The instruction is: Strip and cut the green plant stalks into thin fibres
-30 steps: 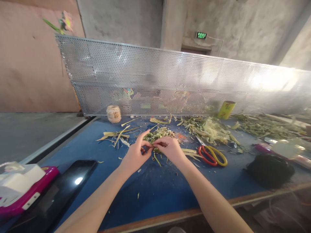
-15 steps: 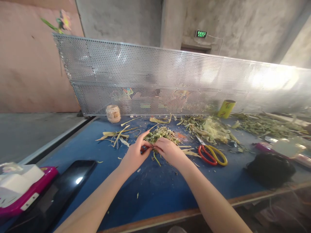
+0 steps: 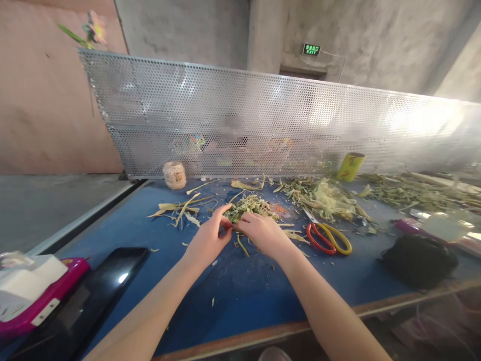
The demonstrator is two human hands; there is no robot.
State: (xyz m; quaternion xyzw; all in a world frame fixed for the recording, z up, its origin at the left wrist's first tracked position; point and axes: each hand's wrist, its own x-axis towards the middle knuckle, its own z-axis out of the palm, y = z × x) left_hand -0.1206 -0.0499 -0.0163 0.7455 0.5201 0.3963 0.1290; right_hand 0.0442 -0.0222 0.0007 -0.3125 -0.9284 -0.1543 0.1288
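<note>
My left hand point(image 3: 211, 233) and my right hand point(image 3: 259, 230) meet fingertip to fingertip over the blue table point(image 3: 240, 296). Both are closed in a pinch, and whatever lies between the fingers is too small or hidden to make out. Directly behind them sits a small heap of dried green plant bits point(image 3: 251, 205), partly covered by my right hand. Pale dried strips point(image 3: 295, 234) poke out to the right of my right hand. A short yellow-green strip point(image 3: 242, 245) lies on the table just below the fingertips. Left of my hands are loose dried leaves and stalks point(image 3: 180, 208).
Scissors point(image 3: 326, 238) with red and yellow handles lie to the right, before a larger plant pile point(image 3: 319, 198). A twine spool point(image 3: 175, 175) and a yellow-green tube point(image 3: 350, 167) stand by the perforated metal screen point(image 3: 210, 110). A black phone-like slab point(image 3: 108, 281) lies left, a dark bundle point(image 3: 419, 263) right.
The fingers of both hands have shifted slightly, my right fingers curling a little further over toward the left. The hands stay at the same spot; the view has tilted very slightly.
</note>
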